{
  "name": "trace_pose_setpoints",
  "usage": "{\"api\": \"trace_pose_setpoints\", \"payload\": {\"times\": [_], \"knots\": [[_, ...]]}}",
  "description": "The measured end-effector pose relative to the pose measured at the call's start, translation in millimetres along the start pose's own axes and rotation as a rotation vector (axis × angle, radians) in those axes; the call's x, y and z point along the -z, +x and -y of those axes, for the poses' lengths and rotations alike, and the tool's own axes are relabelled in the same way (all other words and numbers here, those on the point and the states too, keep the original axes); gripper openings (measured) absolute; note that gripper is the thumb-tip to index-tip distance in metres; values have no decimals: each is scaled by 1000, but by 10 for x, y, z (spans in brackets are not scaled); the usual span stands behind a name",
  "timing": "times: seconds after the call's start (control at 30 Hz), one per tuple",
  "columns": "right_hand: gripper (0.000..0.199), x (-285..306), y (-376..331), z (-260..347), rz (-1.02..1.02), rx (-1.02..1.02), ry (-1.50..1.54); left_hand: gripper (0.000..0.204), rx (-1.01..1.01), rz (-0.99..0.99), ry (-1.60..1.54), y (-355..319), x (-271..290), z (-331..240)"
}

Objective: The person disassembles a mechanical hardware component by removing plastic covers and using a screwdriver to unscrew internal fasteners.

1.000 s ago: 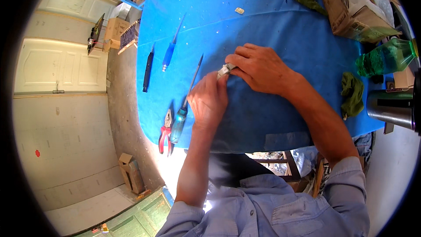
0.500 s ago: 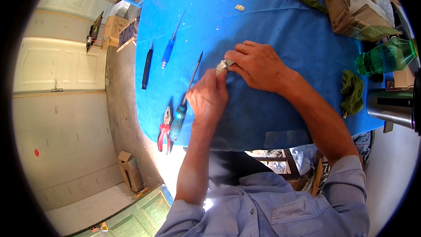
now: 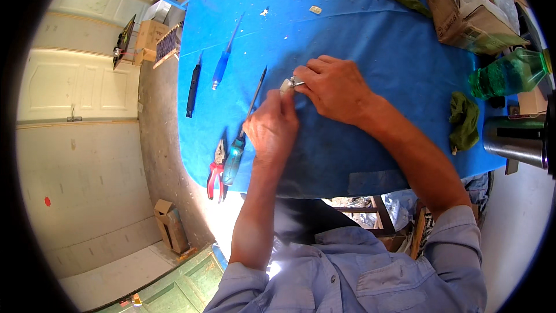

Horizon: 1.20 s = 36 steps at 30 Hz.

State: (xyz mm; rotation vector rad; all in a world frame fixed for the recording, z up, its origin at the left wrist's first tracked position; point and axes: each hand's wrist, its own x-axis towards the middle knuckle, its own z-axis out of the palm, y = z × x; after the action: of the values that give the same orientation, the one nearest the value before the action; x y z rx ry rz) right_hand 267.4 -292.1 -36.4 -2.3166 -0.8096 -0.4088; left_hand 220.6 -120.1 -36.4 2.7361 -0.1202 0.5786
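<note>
Over the blue cloth on the table [image 3: 359, 145], my two hands meet at a small whitish-grey part [image 3: 286, 85]. My left hand [image 3: 272, 122] pinches its near end between thumb and fingers. At its right end my right hand [image 3: 335, 88] has its fingertips closed on a small silvery metal piece [image 3: 297, 81]; whether this joins the whitish part I cannot tell. Just left of my left hand lies a teal-handled screwdriver [image 3: 234, 159], its shaft pointing away. Red-handled pliers [image 3: 216, 173] rest beside that handle.
Further left lie a blue-handled screwdriver [image 3: 221, 68] and a black slim tool [image 3: 193, 91]. Small scraps [image 3: 264, 11] are scattered at the far side. On the right stand a cardboard box [image 3: 463, 23], green cloths [image 3: 464, 122], a green bottle [image 3: 509, 74] and a metal container [image 3: 515, 139].
The whitish part has turned and shifted slightly left. My right fingertips have drawn back a little along it, and the silvery piece now shows between the hands.
</note>
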Motion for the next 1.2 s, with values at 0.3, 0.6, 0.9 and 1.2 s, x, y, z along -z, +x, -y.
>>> {"api": "trace_pose_setpoints", "payload": {"times": [0.3, 0.6, 0.9, 1.2], "knots": [[14, -25, -16, 14, -47, -12, 10, 21, -86, -13, -30, 25, 25, 31], [11, 18, -14, 27, -5, -88, 18, 22, 65, 125, 39, 31, 69, -120], [12, -31, -27, 47, -46, -122, 0, 24, 138, 151, 157, 26, 12, -257], [14, -73, -23, 105, -104, -122, -54, 24, 207, 162, 130, 33, -20, -322]]}}
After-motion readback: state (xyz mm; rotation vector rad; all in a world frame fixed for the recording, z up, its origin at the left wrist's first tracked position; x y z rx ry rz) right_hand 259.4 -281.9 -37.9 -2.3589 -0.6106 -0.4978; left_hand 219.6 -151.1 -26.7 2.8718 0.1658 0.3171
